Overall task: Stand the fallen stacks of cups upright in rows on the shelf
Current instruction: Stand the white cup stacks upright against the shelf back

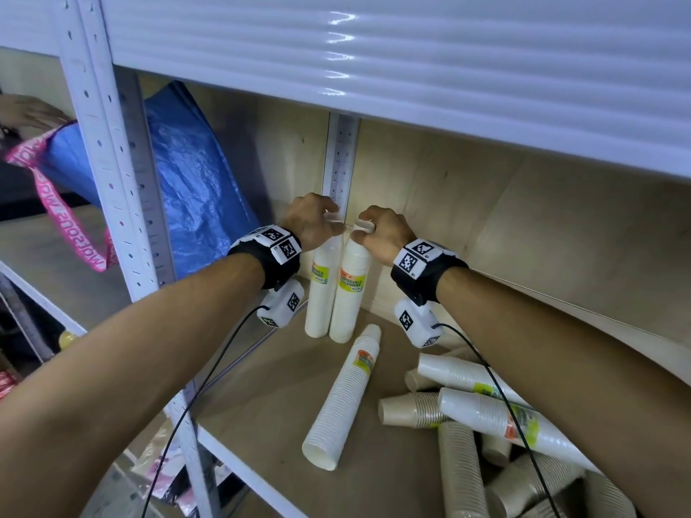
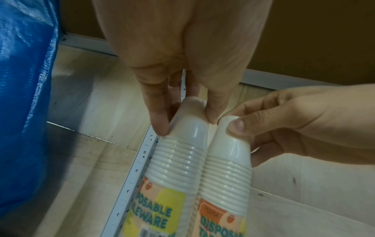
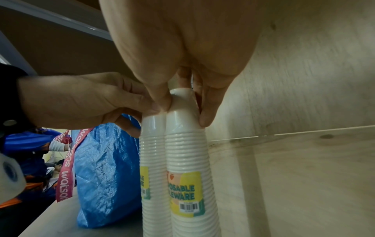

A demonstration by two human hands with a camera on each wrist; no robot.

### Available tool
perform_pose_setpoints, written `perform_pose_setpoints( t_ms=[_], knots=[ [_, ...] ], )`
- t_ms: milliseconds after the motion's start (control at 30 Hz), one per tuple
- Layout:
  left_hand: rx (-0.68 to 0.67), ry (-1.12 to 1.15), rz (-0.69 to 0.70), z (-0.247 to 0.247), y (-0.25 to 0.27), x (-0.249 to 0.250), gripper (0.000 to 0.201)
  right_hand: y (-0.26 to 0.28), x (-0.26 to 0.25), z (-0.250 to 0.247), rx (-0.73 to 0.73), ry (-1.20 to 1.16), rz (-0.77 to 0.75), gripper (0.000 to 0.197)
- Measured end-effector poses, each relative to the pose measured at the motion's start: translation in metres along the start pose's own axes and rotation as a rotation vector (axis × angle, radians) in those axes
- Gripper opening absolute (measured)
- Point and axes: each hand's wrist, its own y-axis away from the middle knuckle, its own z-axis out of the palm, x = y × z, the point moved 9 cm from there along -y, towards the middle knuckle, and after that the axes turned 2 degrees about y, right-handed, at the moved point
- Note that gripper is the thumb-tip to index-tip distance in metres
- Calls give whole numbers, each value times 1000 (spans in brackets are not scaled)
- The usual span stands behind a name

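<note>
— Two upright stacks [image 1: 329,289] stand touching at the shelf's [image 1: 261,405] back corner; my left hand [image 1: 312,222] pinches one top, my right hand [image 1: 381,233] the other.

— How will they handle?

— Light, tall and tippy, I judge, with slick wrap. I'd grip the fallen stack [image 1: 342,401] mid-body.

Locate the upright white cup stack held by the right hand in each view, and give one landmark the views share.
Head: the upright white cup stack stands at centre, the right one of the standing pair, its top pinched by the right hand.
Left wrist: lower right of centre, under a thumb.
Right wrist: centre, the nearer stack.
Shared landmark: the blue woven plastic bag to the left of the pair in every view.
</note>
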Motion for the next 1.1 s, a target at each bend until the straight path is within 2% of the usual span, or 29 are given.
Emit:
perform_pose_setpoints(
  t_ms=[200, 400, 600, 867, 967, 1100],
  knots=[
    [-15, 10, 31, 2, 4, 1, 46, 1, 1, 1, -7, -18, 4, 43],
    [25, 63, -16, -1, 6, -2, 47, 0, 1, 2, -21, -30, 13, 41],
    [8, 49, 9, 0, 8, 1, 31, 1, 0, 3, -24, -23, 16, 41],
    [26, 122, -50, -1, 7, -6, 41, 4, -4, 1, -47, -5, 20, 43],
    [27, 150, -64, -4, 9, -4, 54, 9, -8, -2, -67, -8, 22, 50],
    [48, 130, -21, -16, 14, 11, 62, 23, -11, -8, -114, 10, 10, 75]
  ],
)
